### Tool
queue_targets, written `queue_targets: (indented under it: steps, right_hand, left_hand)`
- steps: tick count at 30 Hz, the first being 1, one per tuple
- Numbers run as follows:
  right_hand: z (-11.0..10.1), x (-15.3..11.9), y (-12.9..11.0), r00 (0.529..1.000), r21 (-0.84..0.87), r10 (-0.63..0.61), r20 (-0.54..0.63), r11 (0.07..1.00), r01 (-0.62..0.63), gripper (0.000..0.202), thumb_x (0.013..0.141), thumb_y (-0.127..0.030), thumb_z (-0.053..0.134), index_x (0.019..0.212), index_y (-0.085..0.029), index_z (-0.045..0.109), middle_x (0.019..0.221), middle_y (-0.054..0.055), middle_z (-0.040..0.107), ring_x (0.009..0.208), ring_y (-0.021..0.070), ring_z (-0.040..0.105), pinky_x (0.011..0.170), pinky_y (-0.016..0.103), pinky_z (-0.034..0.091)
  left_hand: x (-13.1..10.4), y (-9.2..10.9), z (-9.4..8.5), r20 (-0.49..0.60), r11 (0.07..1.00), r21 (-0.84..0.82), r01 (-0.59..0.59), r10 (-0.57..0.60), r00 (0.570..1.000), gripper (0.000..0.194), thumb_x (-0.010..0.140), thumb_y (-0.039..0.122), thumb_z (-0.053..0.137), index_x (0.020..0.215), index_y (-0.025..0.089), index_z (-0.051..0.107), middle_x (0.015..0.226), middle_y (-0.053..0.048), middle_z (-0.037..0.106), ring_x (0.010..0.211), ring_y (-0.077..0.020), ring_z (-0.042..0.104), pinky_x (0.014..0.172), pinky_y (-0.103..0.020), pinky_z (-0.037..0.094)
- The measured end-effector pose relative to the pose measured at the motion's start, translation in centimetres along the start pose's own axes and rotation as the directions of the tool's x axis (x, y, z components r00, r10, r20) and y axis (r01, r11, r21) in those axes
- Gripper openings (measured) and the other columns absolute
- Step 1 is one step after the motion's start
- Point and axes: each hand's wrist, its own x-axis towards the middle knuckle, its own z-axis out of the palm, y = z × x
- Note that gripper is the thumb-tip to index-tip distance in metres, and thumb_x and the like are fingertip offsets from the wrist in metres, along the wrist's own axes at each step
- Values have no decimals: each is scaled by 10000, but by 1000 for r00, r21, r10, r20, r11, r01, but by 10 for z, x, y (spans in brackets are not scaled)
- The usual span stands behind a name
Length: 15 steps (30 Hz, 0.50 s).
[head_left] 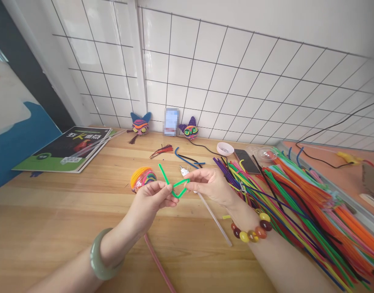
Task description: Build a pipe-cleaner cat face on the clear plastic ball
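A green pipe cleaner (181,192), bent into a small triangle with one straight end sticking up to the left, is held between both hands above the table. My left hand (155,196) pinches it at the crossing point on the left. At the triangle's upper right corner, the thumb and fingers of my right hand (209,185) grip it. Just behind my left hand sits a round ball (141,178) wrapped in orange and multicoloured pipe cleaners. A glue gun (183,171) with a white body lies partly hidden behind my right hand, with a clear glue stick (216,219) near it.
Many coloured pipe cleaners (296,203) spread over the right side. Two wrapped cat-like heads (140,124) and a propped phone (171,122) stand by the tiled wall. A pink bowl (225,149), a dark phone (247,161), red tassels (161,151) and a book (65,148) lie around.
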Motion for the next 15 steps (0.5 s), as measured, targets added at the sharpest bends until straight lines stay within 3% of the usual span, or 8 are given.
queue_targets:
  steps: [15]
  right_hand:
    - [-3, 0, 1, 999, -33, -40, 12, 999, 40, 139, 648, -245, 762, 780, -208, 740, 715, 4, 702, 639, 124, 654, 637, 247, 524]
  left_hand:
    - [-1, 1, 0, 8, 999, -12, 31, -31, 999, 197, 688, 290, 729, 649, 144, 603, 560, 4, 679, 533, -95, 641, 580, -183, 523]
